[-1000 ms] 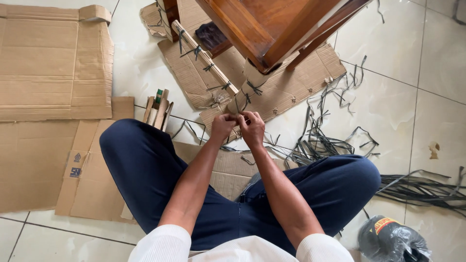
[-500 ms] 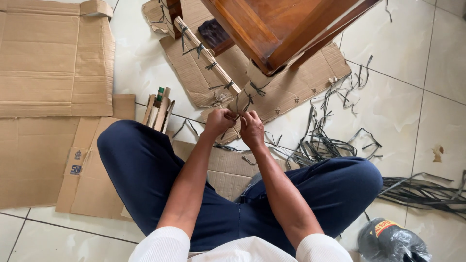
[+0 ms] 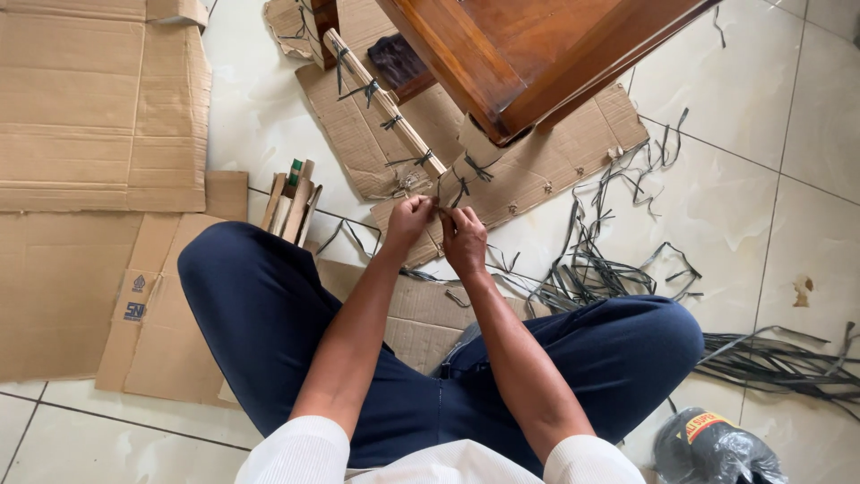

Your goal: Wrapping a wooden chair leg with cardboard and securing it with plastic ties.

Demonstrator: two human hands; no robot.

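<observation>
Both hands meet at the near end of the wooden slat [image 3: 385, 108]: left hand [image 3: 410, 220] and right hand [image 3: 463, 240] pinched together on a dark strap [image 3: 459, 188] beside the cardboard-wrapped furniture leg [image 3: 488, 148], floor-level, braced over crossed legs

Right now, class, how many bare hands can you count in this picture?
2. The left hand and the right hand meet side by side at the near end of the wooden slat, over the cardboard. No others show.

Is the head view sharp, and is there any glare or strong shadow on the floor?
Head view: mostly sharp, both hands, left and right, crisp; soft daylight, faint sheen on the floor tiles; only mild shadow under the wooden furniture; slight wide-angle stretch at edges.
</observation>
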